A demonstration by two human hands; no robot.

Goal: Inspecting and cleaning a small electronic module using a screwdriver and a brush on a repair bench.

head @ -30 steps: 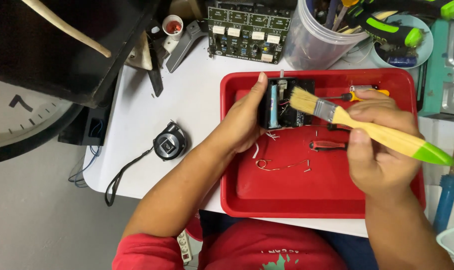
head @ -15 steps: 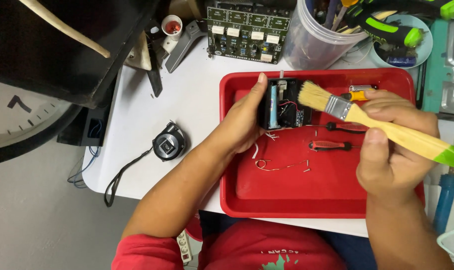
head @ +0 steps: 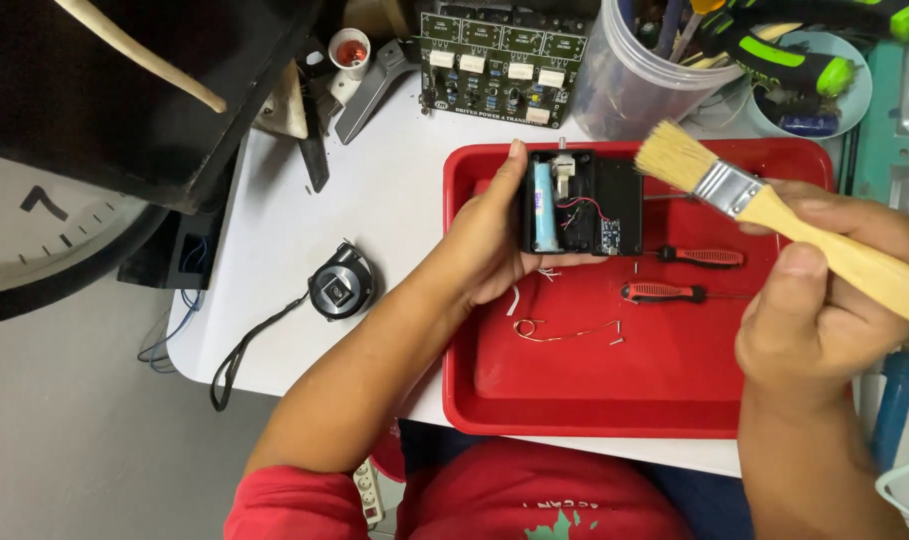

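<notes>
My left hand (head: pixel 491 240) holds an opened black device case (head: pixel 582 203) over the red tray (head: pixel 574 400). Inside the case lie a pale blue cylindrical cell and thin red wires. My right hand (head: pixel 824 300) grips a wooden paintbrush (head: pixel 774 215) with pale bristles and a metal ferrule. The bristles hover just right of the case, apart from it. Two small red-handled screwdrivers (head: pixel 699 257) lie in the tray below the brush, beside loose wire scraps (head: pixel 564 330).
A green circuit board (head: pixel 499 65) stands behind the tray, next to a clear plastic tub of tools (head: pixel 634 80). A small black round device with a cord (head: pixel 339 285) lies left on the white table (head: pixel 374 200). A wall clock (head: pixel 44 250) sits far left.
The brush has lifted off the case and moved to the right, uncovering its inside. My left hand has kept the case in place.
</notes>
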